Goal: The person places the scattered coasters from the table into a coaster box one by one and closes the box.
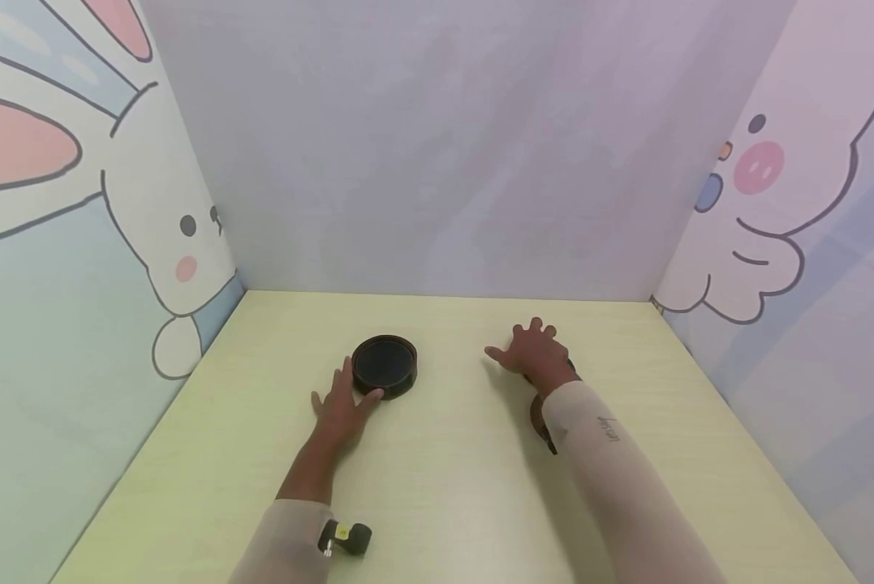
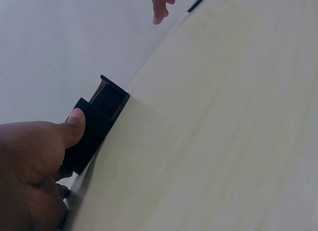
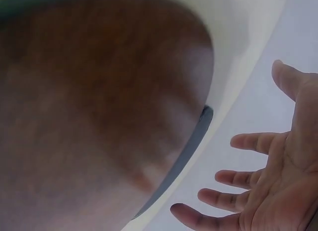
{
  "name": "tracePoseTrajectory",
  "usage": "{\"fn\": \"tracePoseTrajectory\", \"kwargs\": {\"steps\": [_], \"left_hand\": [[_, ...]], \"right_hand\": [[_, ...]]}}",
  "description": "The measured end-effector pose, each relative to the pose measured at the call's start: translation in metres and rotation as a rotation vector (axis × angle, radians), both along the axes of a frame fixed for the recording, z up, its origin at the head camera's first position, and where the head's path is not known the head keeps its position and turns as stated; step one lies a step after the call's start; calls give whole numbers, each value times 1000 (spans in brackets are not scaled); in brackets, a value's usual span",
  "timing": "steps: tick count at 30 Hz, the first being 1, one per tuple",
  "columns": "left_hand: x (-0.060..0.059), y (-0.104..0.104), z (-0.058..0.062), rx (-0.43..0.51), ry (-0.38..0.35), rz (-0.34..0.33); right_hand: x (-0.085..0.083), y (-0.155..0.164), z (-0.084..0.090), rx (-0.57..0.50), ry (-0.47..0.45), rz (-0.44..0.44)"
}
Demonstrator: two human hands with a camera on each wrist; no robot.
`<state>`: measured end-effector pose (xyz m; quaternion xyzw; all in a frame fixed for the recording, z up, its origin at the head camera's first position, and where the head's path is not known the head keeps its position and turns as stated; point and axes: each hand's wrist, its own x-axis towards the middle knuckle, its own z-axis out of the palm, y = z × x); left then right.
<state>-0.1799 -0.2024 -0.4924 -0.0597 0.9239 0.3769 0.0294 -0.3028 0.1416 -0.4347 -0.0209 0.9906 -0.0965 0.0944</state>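
On the left of the table, a round black holder point(image 1: 385, 364) with a raised rim sits flat. My left hand point(image 1: 340, 415) grips its near left side, thumb at the front and fingers along the left. In the left wrist view, an opening in the holder's side wall shows dark ridged layers like a stack of coasters. My right hand point(image 1: 535, 354) hovers palm down with fingers spread, thumb pointing left. Beneath it shows part of a dark round thing point(image 1: 570, 366), mostly hidden. A brown, round-edged thing point(image 1: 536, 415) peeks out from under the right cuff.
The pale wooden table point(image 1: 451, 470) is bounded by a plain grey back wall point(image 1: 444, 146) and cartoon-printed side walls. A small black device point(image 1: 354, 538) is strapped at the left cuff. A blurred brown surface point(image 3: 99, 102) fills much of the right wrist view.
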Motion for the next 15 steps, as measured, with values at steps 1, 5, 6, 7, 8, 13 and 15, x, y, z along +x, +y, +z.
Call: {"fn": "tracePoseTrajectory", "kwargs": {"steps": [1, 5, 6, 7, 8, 13, 15], "left_hand": [[0, 0, 0, -1, 4, -2], [0, 0, 0, 1, 9, -3], [0, 0, -1, 1, 10, -2], [0, -1, -1, 0, 11, -2], [0, -1, -1, -1, 9, -2], [0, -1, -2, -4, 7, 0], [-1, -1, -2, -7, 7, -1]], "right_hand": [[0, 3, 0, -1, -7, -1], [2, 13, 2, -12, -37, -3], [3, 15, 2, -19, -43, -5], [4, 17, 2, -24, -48, -6], [5, 18, 3, -29, -56, -8], [2, 27, -1, -31, -89, 4], [0, 31, 0, -39, -98, 9]]}}
